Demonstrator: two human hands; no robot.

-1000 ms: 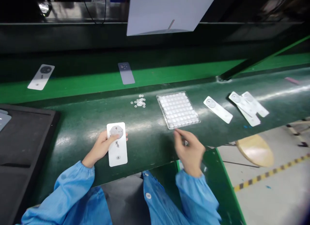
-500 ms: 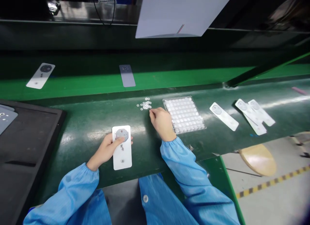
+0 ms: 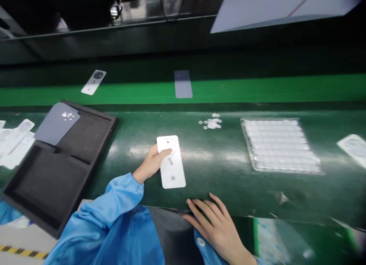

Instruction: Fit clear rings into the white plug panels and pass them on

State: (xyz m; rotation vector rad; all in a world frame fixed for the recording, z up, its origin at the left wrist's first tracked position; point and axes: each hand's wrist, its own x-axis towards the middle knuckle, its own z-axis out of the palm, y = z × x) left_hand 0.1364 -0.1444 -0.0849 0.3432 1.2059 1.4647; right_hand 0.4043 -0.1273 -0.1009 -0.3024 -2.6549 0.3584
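White panel lies flat under left hand, thumb pinning its top; right hand w/ fingers spread, empty, just below-right at bench edge.

Dim bg up top; overhead glare streaks on my green bench; motion blur w/ edge warp, right side soft.

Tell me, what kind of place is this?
Probably a factory assembly line. A green belt carries flat panels past a dark green bench. On the bench lie a clear parts tray and small discs. The left hand holds a white panel; the sleeves are blue workwear.
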